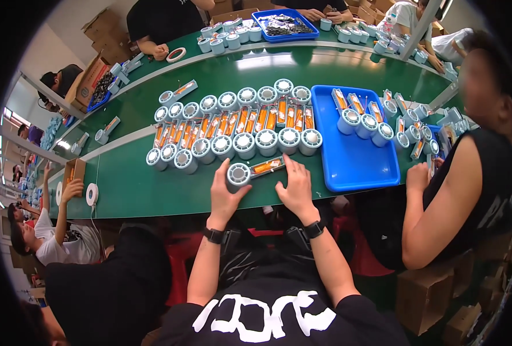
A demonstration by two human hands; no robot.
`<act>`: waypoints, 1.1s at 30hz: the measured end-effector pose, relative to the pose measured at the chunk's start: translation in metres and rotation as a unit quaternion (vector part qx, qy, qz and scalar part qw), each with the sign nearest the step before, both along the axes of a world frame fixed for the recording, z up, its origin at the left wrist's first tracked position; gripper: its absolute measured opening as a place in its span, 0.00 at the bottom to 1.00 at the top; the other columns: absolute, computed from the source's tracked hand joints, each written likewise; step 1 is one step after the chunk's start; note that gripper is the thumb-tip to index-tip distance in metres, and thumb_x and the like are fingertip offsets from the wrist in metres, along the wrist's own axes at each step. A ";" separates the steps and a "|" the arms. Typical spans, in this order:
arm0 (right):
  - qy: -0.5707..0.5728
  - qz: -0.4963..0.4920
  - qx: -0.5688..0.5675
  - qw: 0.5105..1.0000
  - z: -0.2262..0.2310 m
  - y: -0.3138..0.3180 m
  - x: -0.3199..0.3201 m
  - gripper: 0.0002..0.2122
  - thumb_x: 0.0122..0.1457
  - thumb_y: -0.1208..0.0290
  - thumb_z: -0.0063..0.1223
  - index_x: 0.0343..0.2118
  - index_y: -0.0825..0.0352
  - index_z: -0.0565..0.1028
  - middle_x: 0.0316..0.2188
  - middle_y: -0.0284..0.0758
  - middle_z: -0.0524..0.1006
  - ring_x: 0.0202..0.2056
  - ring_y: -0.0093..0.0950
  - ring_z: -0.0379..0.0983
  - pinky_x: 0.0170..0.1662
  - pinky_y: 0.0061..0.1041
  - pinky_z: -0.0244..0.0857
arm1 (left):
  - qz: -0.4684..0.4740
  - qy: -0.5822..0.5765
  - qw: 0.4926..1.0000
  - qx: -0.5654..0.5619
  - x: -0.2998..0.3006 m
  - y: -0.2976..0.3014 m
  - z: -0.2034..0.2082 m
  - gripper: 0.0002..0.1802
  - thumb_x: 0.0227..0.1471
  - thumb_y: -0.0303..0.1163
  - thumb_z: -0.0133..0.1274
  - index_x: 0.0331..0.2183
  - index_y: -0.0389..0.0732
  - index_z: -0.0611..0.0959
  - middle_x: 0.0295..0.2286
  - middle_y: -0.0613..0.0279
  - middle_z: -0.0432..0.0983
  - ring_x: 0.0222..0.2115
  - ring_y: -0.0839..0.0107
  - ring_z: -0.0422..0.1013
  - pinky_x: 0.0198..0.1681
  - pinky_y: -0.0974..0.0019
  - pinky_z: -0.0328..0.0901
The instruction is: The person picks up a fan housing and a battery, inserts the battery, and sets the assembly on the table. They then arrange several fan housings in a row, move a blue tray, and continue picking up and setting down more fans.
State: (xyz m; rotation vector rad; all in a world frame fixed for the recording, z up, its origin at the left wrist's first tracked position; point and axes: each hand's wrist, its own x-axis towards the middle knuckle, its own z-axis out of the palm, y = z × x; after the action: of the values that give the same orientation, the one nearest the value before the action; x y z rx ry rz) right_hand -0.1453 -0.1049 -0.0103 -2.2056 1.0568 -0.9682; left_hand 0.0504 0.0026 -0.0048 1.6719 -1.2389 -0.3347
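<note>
A light-blue fan housing [238, 173] with a round slotted head and an open handle lies at the near side of the green table. Orange parts [266, 166] show inside the handle. My left hand [226, 193] is closed round the head, thumb on the near side and fingers on the far left. At the handle's other end is my right hand [297, 185], its fingertips touching or very near it and its thumb spread apart. Just beyond, similar housings [244, 145] stand packed in two facing rows, handles between them.
On the right a blue tray [357, 167] holds 3 housings at its far end. A seated person [458, 196] works beside more housings there. A tape roll [92, 194] stands at the table's left. Across a metal rail, another blue tray [284, 36] holds small dark parts.
</note>
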 end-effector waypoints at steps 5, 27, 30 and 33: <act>0.011 0.082 -0.001 0.997 -0.006 0.002 -0.021 0.20 0.46 0.73 0.63 0.45 0.65 0.77 0.39 0.37 0.76 0.45 0.39 0.71 0.54 0.37 0.62 | 0.055 -0.031 0.998 -0.028 0.009 0.011 -0.016 0.37 0.47 0.21 0.64 0.59 0.35 0.70 0.55 0.51 0.69 0.53 0.62 0.71 0.55 0.60 0.68; 0.020 0.169 -0.039 0.985 0.011 0.000 -0.015 0.16 0.44 0.70 0.65 0.38 0.63 0.77 0.35 0.33 0.77 0.40 0.37 0.72 0.52 0.36 0.61 | 0.251 -0.086 0.964 -0.004 0.060 0.029 -0.010 0.19 0.48 0.19 0.53 0.45 0.34 0.78 0.43 0.51 0.75 0.46 0.57 0.73 0.51 0.61 0.67; 0.032 0.153 -0.026 0.987 0.010 0.000 -0.014 0.15 0.44 0.71 0.65 0.37 0.63 0.77 0.33 0.33 0.77 0.39 0.37 0.73 0.51 0.35 0.61 | 0.221 -0.126 0.967 0.007 0.062 0.025 -0.007 0.19 0.47 0.20 0.53 0.44 0.34 0.77 0.43 0.52 0.76 0.46 0.56 0.72 0.53 0.60 0.66; 0.037 0.145 -0.027 0.988 0.010 -0.001 -0.012 0.15 0.44 0.69 0.66 0.37 0.63 0.77 0.33 0.33 0.77 0.38 0.37 0.73 0.50 0.35 0.61 | 0.180 -0.143 0.973 0.000 0.061 0.023 -0.008 0.19 0.46 0.21 0.53 0.44 0.34 0.77 0.43 0.51 0.75 0.47 0.52 0.70 0.54 0.58 0.64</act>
State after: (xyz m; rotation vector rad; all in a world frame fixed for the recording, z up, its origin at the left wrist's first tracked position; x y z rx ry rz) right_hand -0.1568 -0.1062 -0.0007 -2.3714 0.7204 -0.8000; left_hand 0.1118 0.0256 -0.0129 1.9501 -1.1066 0.1330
